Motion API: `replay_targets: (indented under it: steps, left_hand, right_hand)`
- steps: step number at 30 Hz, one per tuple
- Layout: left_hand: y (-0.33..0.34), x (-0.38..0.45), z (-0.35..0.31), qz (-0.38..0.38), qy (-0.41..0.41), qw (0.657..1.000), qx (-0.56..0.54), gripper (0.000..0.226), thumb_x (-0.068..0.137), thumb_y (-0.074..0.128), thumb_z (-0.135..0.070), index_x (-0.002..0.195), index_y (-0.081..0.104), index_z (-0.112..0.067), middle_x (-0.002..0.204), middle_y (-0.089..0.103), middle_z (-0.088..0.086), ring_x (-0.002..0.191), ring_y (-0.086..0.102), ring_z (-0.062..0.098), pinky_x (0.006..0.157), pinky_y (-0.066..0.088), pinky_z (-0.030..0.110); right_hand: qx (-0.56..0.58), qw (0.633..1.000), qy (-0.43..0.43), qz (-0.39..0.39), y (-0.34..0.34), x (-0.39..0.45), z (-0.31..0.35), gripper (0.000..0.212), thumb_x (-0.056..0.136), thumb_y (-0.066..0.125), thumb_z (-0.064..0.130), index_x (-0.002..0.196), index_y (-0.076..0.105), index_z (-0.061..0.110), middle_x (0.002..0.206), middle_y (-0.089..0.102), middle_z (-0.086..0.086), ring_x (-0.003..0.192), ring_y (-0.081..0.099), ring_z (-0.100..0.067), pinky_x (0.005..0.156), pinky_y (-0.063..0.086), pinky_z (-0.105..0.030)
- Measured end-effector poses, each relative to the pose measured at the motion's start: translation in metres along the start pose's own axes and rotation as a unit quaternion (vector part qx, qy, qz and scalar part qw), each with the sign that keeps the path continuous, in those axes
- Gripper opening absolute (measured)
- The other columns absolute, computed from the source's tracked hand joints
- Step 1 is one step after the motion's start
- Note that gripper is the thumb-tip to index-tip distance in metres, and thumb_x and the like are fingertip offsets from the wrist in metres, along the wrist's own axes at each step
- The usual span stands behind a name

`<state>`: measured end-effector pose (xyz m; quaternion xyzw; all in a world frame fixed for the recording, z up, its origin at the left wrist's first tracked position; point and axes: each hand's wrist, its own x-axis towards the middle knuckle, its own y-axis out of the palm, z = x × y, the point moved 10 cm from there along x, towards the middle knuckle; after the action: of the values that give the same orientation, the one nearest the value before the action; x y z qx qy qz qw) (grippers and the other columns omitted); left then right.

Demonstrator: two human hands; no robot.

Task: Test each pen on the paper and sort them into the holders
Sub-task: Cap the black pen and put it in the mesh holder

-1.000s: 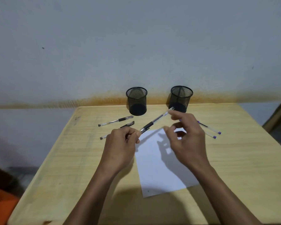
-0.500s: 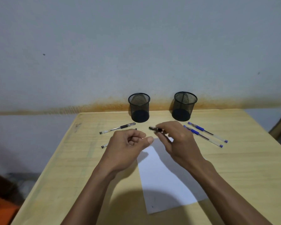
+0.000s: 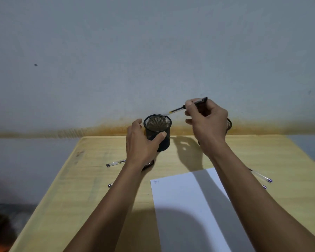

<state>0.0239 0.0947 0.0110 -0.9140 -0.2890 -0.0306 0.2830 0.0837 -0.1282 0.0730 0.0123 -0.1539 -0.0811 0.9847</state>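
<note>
The left hand (image 3: 142,142) is gripping the mesh holder (image 3: 157,130) while the right hand (image 3: 205,122) is pinching a black pen (image 3: 182,108) above its rim; dropping it in seemingly comes next.

Plain room: wooden desk (image 3: 262,151), stained wall (image 3: 98,130)

Right mesh holder (image 3: 229,124) mostly behind the right hand (image 3: 206,122), paper (image 3: 193,211) cut by bottom edge
</note>
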Motion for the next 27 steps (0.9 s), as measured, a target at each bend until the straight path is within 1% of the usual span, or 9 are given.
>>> replay_targets:
  steps: [1, 2, 5, 7, 11, 13, 16, 18, 27]
  left_hand:
    - [0.004, 0.004, 0.002, 0.002, -0.002, 1.0, -0.007, 0.089, 0.072, 0.079, -0.05, 0.144, 0.037, -0.018, 0.14, 0.047, 0.004, 0.129, 0.046, 0.02, 0.106, 0.042, 0.043]
    - [0.007, 0.008, 0.005, 0.002, -0.003, 1.0, -0.014, 0.091, 0.071, 0.079, -0.053, 0.144, 0.037, -0.019, 0.14, 0.047, 0.004, 0.129, 0.047, 0.02, 0.106, 0.043, 0.044]
    - [0.013, 0.011, 0.01, -0.004, 0.002, 1.0, -0.023, 0.092, 0.068, 0.077, -0.057, 0.142, 0.038, -0.019, 0.137, 0.052, 0.002, 0.125, 0.051, 0.021, 0.104, 0.046, 0.044]
    - [0.014, 0.012, 0.012, -0.011, 0.008, 1.0, -0.028, 0.091, 0.068, 0.077, -0.058, 0.141, 0.04, -0.019, 0.135, 0.054, 0.001, 0.123, 0.054, 0.02, 0.103, 0.047, 0.043]
    - [0.014, 0.013, 0.014, -0.023, 0.013, 0.999, -0.04, 0.088, 0.068, 0.077, -0.058, 0.139, 0.041, -0.021, 0.131, 0.057, -0.001, 0.118, 0.057, 0.016, 0.101, 0.048, 0.042]
    - [0.013, 0.013, 0.013, -0.03, 0.017, 0.998, -0.046, 0.085, 0.069, 0.078, -0.056, 0.138, 0.043, -0.021, 0.13, 0.058, -0.002, 0.118, 0.058, 0.015, 0.101, 0.049, 0.041]
    - [0.013, 0.013, 0.012, -0.036, 0.019, 0.998, -0.054, 0.082, 0.071, 0.078, -0.053, 0.137, 0.044, -0.021, 0.13, 0.059, -0.003, 0.118, 0.058, 0.014, 0.101, 0.049, 0.04]
    - [0.013, 0.013, 0.013, -0.04, 0.018, 0.998, -0.054, 0.081, 0.07, 0.078, -0.053, 0.137, 0.044, -0.021, 0.129, 0.059, -0.003, 0.117, 0.058, 0.014, 0.101, 0.049, 0.04]
    - [0.013, 0.013, 0.013, -0.034, 0.008, 0.998, -0.055, 0.078, 0.068, 0.079, -0.053, 0.133, 0.047, -0.025, 0.125, 0.061, -0.005, 0.111, 0.06, 0.012, 0.097, 0.051, 0.038]
  right_hand:
    - [-0.026, 1.0, 0.004, 0.008, 0.007, 0.005, -0.006, 0.01, 0.086, 0.078, 0.029, 0.087, 0.076, 0.019, 0.074, 0.075, 0.0, 0.076, 0.075, -0.024, 0.072, 0.065, -0.045]
    - [-0.044, 0.999, 0.012, 0.018, 0.015, 0.009, -0.014, 0.01, 0.083, 0.079, 0.031, 0.084, 0.077, 0.021, 0.071, 0.074, 0.002, 0.072, 0.073, -0.022, 0.073, 0.064, -0.044]
    - [-0.088, 0.995, 0.024, 0.044, 0.032, 0.014, -0.032, 0.012, 0.08, 0.083, 0.027, 0.08, 0.075, 0.018, 0.061, 0.064, 0.005, 0.057, 0.058, -0.007, 0.063, 0.052, -0.027]
    - [-0.106, 0.992, 0.042, 0.058, 0.04, 0.014, -0.042, 0.017, 0.08, 0.084, 0.026, 0.079, 0.074, 0.012, 0.063, 0.065, -0.002, 0.055, 0.055, -0.005, 0.06, 0.048, -0.022]
    - [-0.096, 0.988, 0.086, 0.083, 0.052, 0.016, -0.061, 0.018, 0.083, 0.083, 0.02, 0.075, 0.071, 0.011, 0.06, 0.061, 0.006, 0.04, 0.051, 0.007, 0.045, 0.04, -0.008]
    - [-0.106, 0.987, 0.091, 0.077, 0.054, 0.019, -0.067, 0.021, 0.082, 0.084, 0.022, 0.069, 0.069, 0.015, 0.063, 0.065, 0.005, 0.046, 0.056, 0.005, 0.051, 0.046, -0.013]
    - [-0.109, 0.986, 0.107, 0.069, 0.058, 0.019, -0.076, 0.021, 0.079, 0.086, 0.026, 0.068, 0.071, 0.015, 0.067, 0.072, 0.0, 0.064, 0.071, -0.016, 0.068, 0.063, -0.037]
    - [-0.106, 0.985, 0.115, 0.071, 0.062, 0.017, -0.08, 0.017, 0.076, 0.086, 0.028, 0.073, 0.075, 0.015, 0.071, 0.075, -0.004, 0.074, 0.077, -0.027, 0.075, 0.065, -0.048]
    - [-0.102, 0.984, 0.135, 0.059, 0.061, 0.012, -0.089, 0.028, 0.076, 0.088, 0.028, 0.097, 0.079, 0.011, 0.086, 0.079, -0.003, 0.085, 0.077, -0.017, 0.083, 0.065, -0.043]
